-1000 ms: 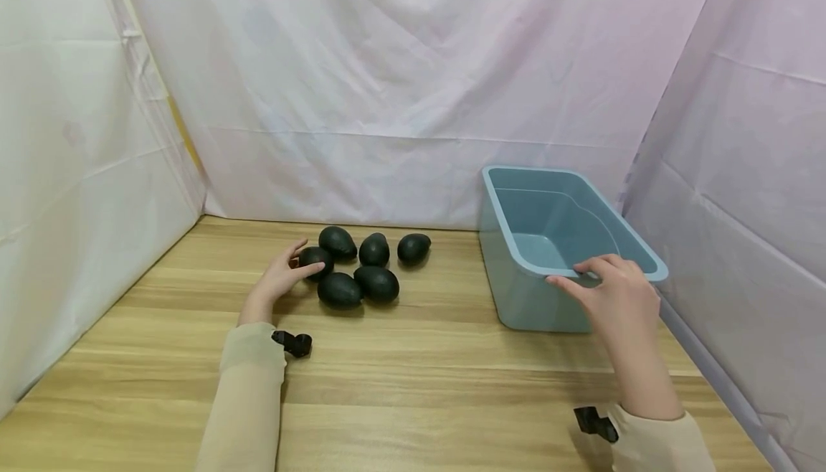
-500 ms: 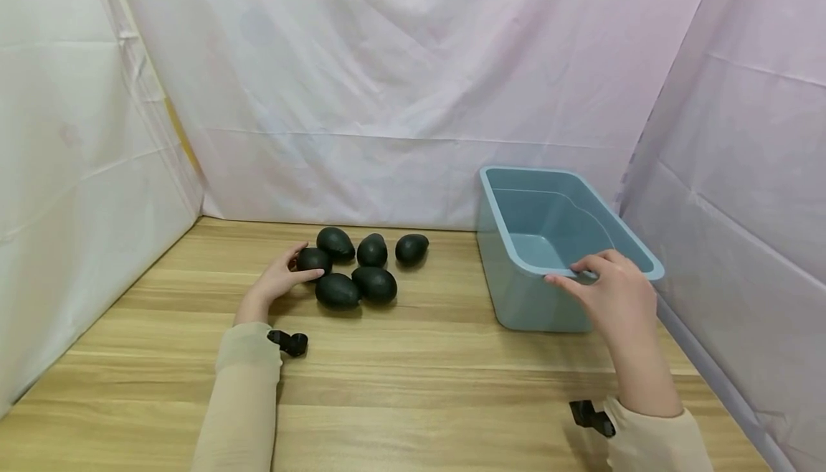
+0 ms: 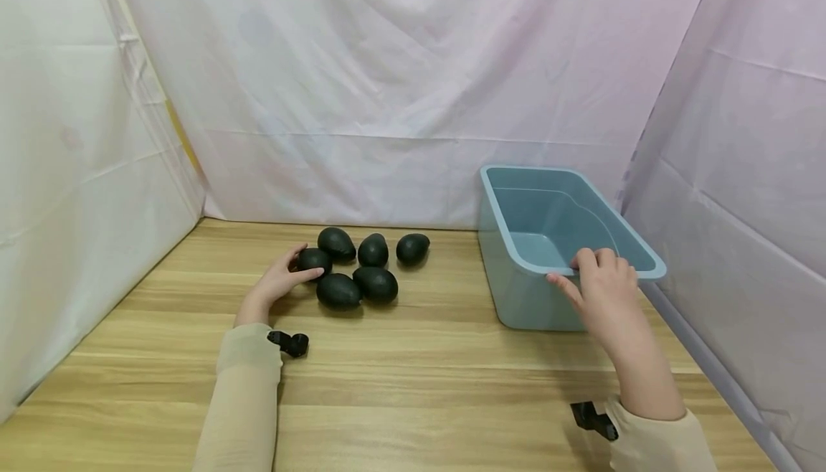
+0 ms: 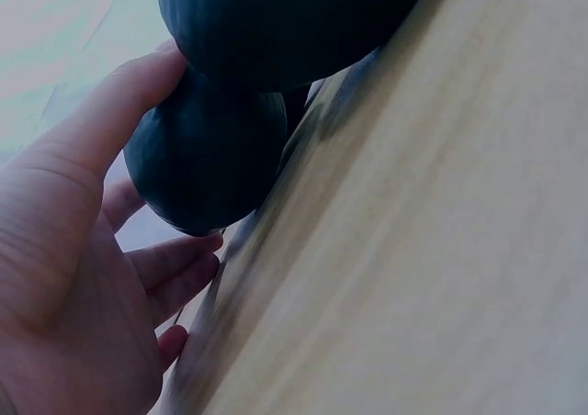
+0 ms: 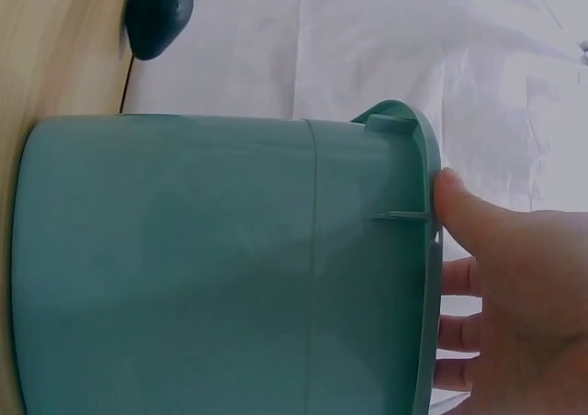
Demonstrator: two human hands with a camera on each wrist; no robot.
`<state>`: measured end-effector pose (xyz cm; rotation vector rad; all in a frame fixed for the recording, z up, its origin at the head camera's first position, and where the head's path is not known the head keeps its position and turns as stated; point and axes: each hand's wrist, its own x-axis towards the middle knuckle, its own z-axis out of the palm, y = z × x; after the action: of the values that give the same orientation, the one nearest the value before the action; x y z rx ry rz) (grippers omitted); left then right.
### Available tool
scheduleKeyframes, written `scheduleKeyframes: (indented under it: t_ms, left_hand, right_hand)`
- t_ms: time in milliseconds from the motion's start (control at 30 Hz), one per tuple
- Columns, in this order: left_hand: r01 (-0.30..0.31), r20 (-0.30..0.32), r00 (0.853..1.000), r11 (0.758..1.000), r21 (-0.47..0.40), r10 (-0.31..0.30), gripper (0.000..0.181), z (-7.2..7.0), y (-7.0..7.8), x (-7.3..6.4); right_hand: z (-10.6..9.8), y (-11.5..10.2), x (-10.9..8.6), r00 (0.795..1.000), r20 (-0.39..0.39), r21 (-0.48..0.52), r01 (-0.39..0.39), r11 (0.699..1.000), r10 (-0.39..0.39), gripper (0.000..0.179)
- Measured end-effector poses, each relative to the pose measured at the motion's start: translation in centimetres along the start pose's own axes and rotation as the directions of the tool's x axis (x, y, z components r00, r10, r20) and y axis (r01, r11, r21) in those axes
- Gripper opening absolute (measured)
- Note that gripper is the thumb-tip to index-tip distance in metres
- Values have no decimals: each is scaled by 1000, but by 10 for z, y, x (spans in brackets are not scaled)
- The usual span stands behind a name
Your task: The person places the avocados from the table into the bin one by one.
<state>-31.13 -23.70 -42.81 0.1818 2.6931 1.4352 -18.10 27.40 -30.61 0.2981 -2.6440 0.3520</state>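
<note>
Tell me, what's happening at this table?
A person's left hand is closed around the leftmost avocado, or what looks like one. The right hand holds the near end of a blue-grey bin. Five other avocados lie on the wooden table left of the bin; none shows inside it.

1. The left hand (image 4: pixel 78 277) curls around a dark avocado (image 4: pixel 207 153).
2. A second avocado (image 4: pixel 285 25), cropped at the top, partly hides it.
3. A wooden table (image 4: pixel 441 250) slants across the right.
4. Pale cloth (image 4: pixel 55 39), upper left.
</note>
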Motion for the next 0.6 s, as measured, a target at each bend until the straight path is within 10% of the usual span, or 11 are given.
scheduleKeyframes:
  t_ms: [600]
  left_hand:
    - [18, -3, 1000, 1000, -4, -18, 95, 2, -3, 1]
  right_hand:
    - [-3, -1, -5, 996, 56, 23, -63, 998, 62, 41]
